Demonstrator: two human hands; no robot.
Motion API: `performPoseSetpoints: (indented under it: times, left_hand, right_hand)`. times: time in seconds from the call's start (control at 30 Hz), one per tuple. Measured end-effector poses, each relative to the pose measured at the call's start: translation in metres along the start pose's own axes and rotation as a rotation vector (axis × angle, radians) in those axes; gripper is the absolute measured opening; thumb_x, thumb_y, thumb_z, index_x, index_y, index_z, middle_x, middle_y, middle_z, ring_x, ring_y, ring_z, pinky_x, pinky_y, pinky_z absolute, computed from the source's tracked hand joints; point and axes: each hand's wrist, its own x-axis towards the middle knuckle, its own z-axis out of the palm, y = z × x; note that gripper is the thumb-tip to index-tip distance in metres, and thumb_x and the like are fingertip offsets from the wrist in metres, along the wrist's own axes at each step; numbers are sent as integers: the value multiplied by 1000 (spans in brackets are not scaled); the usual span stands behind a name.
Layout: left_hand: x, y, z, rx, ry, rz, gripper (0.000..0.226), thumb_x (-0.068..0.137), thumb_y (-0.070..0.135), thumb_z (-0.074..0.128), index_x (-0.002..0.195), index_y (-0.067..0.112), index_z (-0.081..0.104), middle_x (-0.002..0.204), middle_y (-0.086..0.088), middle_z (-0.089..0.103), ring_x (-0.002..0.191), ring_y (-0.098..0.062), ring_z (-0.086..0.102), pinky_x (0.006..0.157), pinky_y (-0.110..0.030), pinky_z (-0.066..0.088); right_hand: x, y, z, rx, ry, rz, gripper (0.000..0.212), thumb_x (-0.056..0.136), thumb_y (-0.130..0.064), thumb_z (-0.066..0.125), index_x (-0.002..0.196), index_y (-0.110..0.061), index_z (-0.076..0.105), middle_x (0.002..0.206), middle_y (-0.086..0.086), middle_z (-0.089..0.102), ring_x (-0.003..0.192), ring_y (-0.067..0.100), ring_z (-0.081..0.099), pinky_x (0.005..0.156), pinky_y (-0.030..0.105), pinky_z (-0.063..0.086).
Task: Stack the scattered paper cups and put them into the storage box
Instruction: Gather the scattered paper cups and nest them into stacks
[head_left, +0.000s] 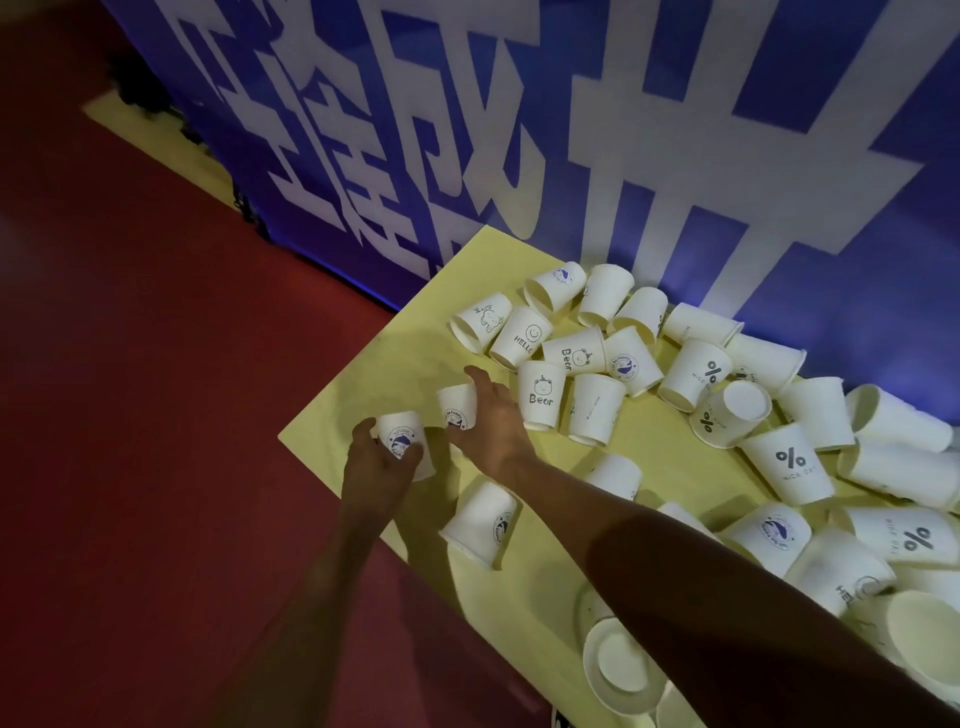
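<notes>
Dim light. Paper cups (592, 410) lay scattered over a table (415, 353) covered in pale yellow. Most were tipped on their sides, mouths pointing every way, many touching or leaning on one another. All were white, small and tapered.

Prints varied:
- a Bear cup (541, 395), with a small bear face above the word
- a HELLO cup (522, 338), with a smiley
- a percent cup (789, 462), marked "NICE DAY"
- several with a round blue badge
- some plain on the side that showed

The spread ran from the table's middle to its far and right sides. It was thickest on the right, up against a blue banner (675, 130) with large white characters. At the near edge, open cups (618, 665) showed their mouths to the camera.

The left hand (379, 460) was at the near left corner of the table. Its thumb and fingers curled round a badge cup (402, 436), the blue badge facing the camera.

The right hand (493, 415) was just beside it. Its thumb lay over the far end of a second cup (456, 405) and its fingers curled beneath. This cup bore a similar badge, partly hidden by the fingers. The two held cups were close together but apart.

An edge cup (480, 525) lay on its side between the forearms, near the table's edge. Dark red floor (130, 364) showed to the left.
</notes>
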Motion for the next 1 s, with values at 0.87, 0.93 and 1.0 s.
performPoseSetpoints:
  times: [0.87,0.93,1.0]
  left_hand:
    - [-238,261,224,-85,-683,501,58,78,23,81,123,39,47,116,0,61,95,-16,64,82,-35,56]
    - [-276,273,250,-36,-758,519,58,76,26,82,121,35,46,116,-4,61,97,-22,65,85,-42,57]
    - [-314,284,276,18,-815,540,61,74,30,83,121,33,43,118,-4,58,100,-24,64,90,-47,55]
  right_hand:
    - [-323,191,-354,198,788,329,71,72,-13,81,134,-19,46,121,6,60,109,28,61,93,43,53]
    - [-367,213,-377,178,844,374,70,74,-18,82,134,-18,45,123,6,59,108,27,60,93,44,53]
    - [-407,232,-398,206,892,388,74,74,-19,84,136,-19,43,125,3,57,109,25,59,91,47,54]
